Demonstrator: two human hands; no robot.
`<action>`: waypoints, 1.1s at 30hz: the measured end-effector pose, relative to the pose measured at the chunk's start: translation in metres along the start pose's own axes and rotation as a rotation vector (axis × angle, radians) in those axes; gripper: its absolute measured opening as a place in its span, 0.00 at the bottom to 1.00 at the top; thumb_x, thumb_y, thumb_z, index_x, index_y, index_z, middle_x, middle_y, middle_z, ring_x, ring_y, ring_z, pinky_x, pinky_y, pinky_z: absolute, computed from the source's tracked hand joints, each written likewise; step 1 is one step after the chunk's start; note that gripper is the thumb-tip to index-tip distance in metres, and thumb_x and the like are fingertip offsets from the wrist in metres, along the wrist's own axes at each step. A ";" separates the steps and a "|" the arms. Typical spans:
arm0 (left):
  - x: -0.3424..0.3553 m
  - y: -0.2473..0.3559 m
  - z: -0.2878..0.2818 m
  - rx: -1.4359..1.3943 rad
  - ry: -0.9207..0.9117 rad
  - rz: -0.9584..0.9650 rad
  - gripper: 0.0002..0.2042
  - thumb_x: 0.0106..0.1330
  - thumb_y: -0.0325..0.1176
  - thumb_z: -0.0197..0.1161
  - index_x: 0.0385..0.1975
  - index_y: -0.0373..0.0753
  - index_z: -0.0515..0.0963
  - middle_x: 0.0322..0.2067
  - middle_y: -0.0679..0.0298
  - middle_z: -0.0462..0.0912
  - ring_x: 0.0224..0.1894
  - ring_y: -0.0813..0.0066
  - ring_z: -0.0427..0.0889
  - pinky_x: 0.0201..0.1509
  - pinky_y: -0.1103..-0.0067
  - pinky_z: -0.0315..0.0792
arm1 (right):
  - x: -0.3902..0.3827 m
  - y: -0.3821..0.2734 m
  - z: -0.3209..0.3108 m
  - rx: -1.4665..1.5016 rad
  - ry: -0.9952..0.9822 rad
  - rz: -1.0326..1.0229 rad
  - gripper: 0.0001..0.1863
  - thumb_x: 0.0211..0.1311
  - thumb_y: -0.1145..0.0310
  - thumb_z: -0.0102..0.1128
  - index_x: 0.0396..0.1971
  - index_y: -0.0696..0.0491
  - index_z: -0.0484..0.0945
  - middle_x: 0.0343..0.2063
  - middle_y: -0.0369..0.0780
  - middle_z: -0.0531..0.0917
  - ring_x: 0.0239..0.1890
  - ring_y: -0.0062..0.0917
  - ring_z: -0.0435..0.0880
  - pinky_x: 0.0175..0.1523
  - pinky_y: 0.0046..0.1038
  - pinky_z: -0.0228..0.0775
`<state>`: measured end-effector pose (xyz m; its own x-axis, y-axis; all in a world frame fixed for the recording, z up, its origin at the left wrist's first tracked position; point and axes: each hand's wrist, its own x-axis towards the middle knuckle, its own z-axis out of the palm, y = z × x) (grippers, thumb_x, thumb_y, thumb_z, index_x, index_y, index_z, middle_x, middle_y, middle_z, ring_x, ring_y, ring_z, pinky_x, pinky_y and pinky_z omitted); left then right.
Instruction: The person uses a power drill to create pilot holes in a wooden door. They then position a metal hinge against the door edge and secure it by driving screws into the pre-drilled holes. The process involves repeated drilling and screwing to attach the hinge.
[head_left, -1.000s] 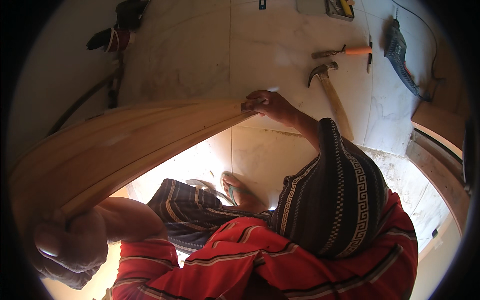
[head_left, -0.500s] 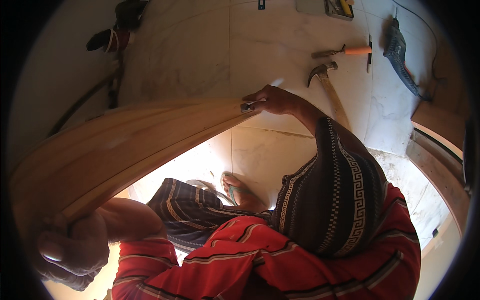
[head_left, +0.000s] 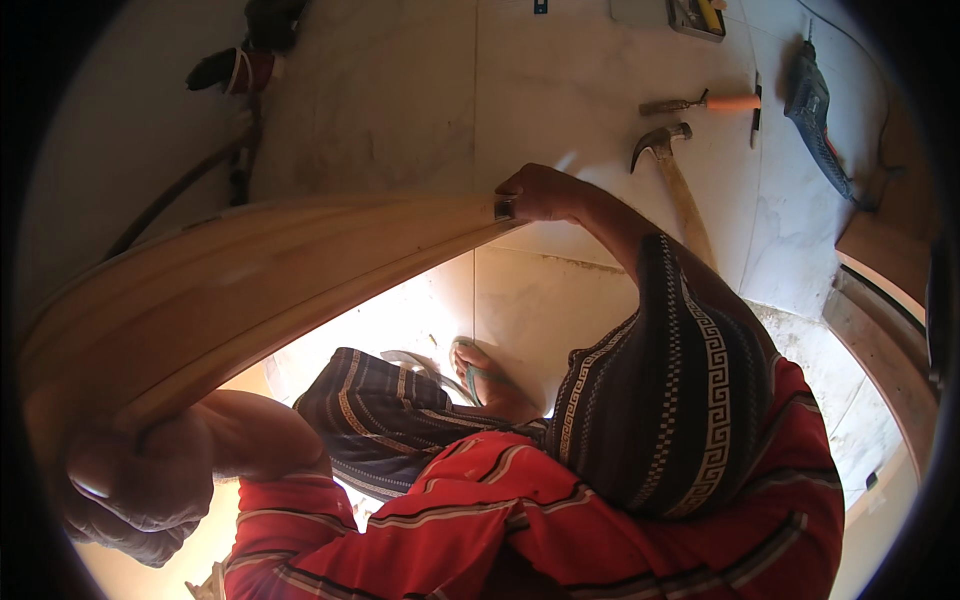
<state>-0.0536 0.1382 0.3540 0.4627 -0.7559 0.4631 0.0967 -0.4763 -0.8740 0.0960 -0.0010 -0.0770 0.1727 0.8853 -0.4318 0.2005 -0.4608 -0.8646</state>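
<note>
A long wooden board [head_left: 280, 265] with a groove along its edge slants across the left half, near end low at the left. My left hand [head_left: 145, 485] is closed around that near end, in dim light, with some fingers hidden. My right hand [head_left: 545, 195] grips the far end, fingers bent around it. Against those fingers, at the board's tip, shows a small dark metal piece [head_left: 503, 209]; whether it is fixed to the board I cannot tell.
On the tiled floor beyond my right arm lie a claw hammer [head_left: 680, 190], an orange-handled tool [head_left: 730, 102] and a corded drill [head_left: 815, 120]. A tray of tools [head_left: 697, 18] is farther off. Wooden pieces [head_left: 880, 255] stand at the right. A dark red-banded tool [head_left: 240, 72] lies far left.
My right hand's fingers have drawn in around the board's far end. The floor and tools appear shifted slightly right and down in view. My left hand keeps its grip.
</note>
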 end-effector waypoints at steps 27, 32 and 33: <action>0.009 -0.005 0.017 0.033 0.115 0.109 0.13 0.81 0.41 0.59 0.49 0.36 0.75 0.22 0.76 0.62 0.19 0.84 0.63 0.32 0.77 0.63 | 0.003 -0.008 -0.013 -0.441 0.011 -0.158 0.15 0.57 0.69 0.67 0.45 0.43 0.90 0.43 0.41 0.90 0.50 0.44 0.88 0.58 0.40 0.81; 0.005 0.002 0.012 -0.012 0.135 -0.051 0.12 0.81 0.41 0.59 0.37 0.39 0.79 0.21 0.76 0.64 0.19 0.82 0.64 0.36 0.75 0.65 | 0.015 0.050 0.012 -0.520 0.277 -0.266 0.18 0.56 0.76 0.62 0.46 0.47 0.91 0.44 0.43 0.90 0.51 0.45 0.87 0.58 0.42 0.81; 0.006 0.004 0.009 -0.035 0.131 -0.094 0.13 0.81 0.41 0.59 0.35 0.40 0.79 0.20 0.76 0.64 0.19 0.82 0.64 0.36 0.75 0.65 | 0.015 0.055 0.009 -0.443 0.321 -0.310 0.18 0.57 0.76 0.62 0.46 0.48 0.91 0.45 0.43 0.90 0.53 0.45 0.86 0.59 0.42 0.80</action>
<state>-0.0426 0.1356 0.3523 0.3339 -0.7582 0.5601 0.1027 -0.5614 -0.8212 0.1013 -0.0123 -0.1336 0.3097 0.9506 -0.0201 0.6560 -0.2289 -0.7192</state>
